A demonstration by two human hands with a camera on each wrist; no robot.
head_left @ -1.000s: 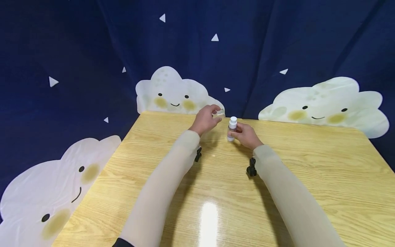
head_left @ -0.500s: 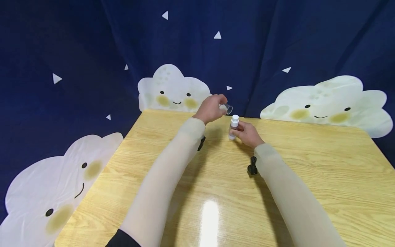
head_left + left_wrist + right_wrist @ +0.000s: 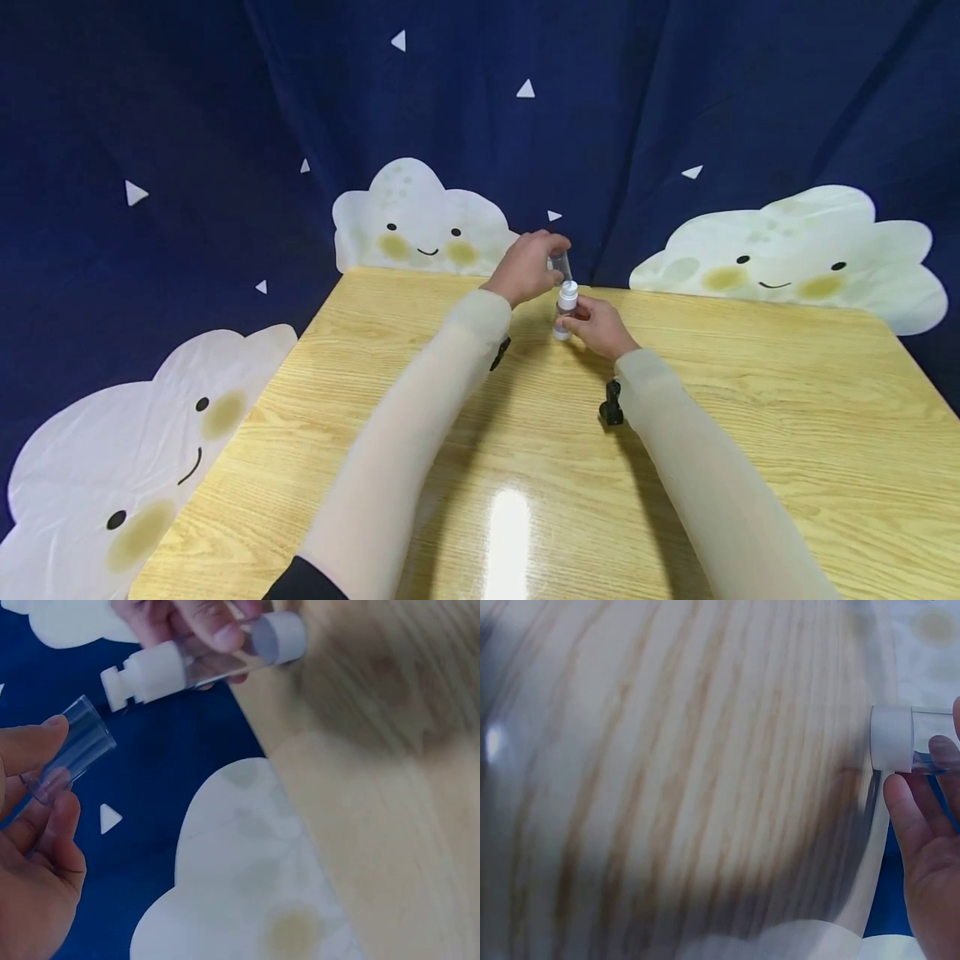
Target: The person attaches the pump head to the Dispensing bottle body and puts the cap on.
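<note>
A small clear pump bottle with a white pump top and white base stands upright near the table's far edge. My right hand grips it round its clear middle; in the right wrist view its white base shows beside my fingers. My left hand pinches a clear cylindrical cap between thumb and fingers. In the head view the cap is just above the pump top, its open end downward. The left wrist view shows a small gap between the cap and the pump top.
The wooden table ends close behind the bottle. Beyond it hangs a dark blue curtain printed with white clouds and triangles. A small black device sits at the right wrist.
My left hand has moved up and to the right with the clear cap, which has turned from sideways to open end down above the pump top. My right hand keeps its grip on the bottle.
</note>
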